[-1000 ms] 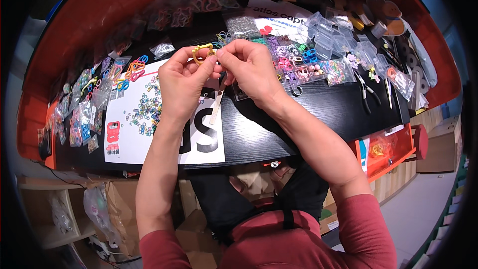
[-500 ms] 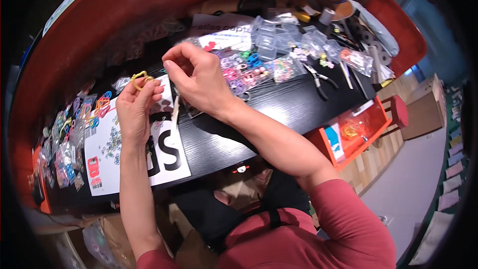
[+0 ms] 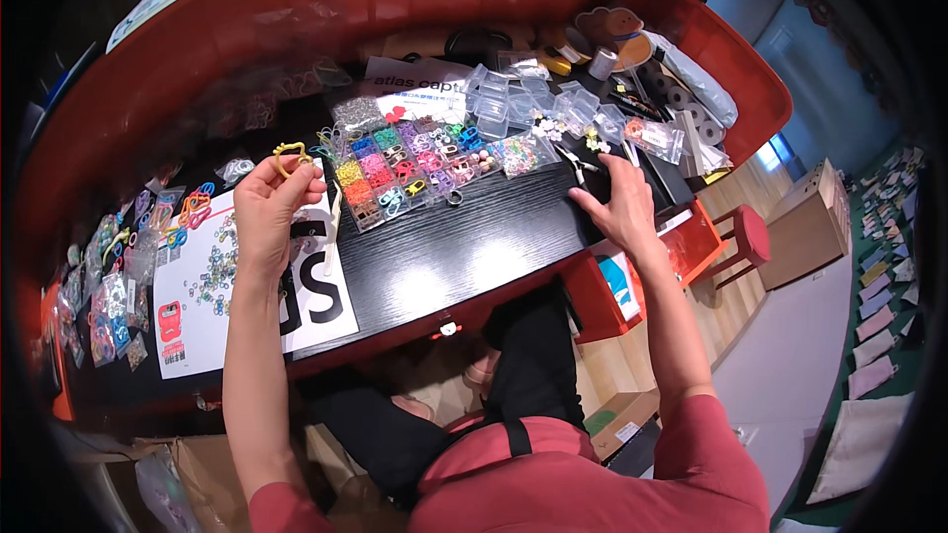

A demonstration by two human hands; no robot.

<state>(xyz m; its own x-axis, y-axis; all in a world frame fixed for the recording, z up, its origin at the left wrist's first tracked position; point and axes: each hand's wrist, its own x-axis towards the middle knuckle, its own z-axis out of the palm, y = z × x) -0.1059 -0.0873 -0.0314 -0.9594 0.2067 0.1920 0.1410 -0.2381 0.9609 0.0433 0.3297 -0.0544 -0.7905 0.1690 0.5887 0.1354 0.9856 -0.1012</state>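
Observation:
Raised over the left part of the desk, my left hand pinches a yellow ring-shaped clasp between thumb and fingertips. My right hand is at the desk's right side, thumb and fingers apart and nothing held between them. Pliers lie right beside it, their handles partly behind the hand; whether the fingers touch them I cannot tell. Between my hands is a divided bead box with colourful beads and charms. Beneath my left hand, a white sheet carries many small loose rings.
Bags of beads and charms crowd the left end. Clear plastic boxes and a printed sheet stand along the back, near the red raised rim. An orange drawer juts out at the right front, with a red stool beyond.
My right hand has moved from beside the left hand to the pliers on the right, and its fingers have spread. The bead box is uncovered. My left hand keeps the yellow clasp.

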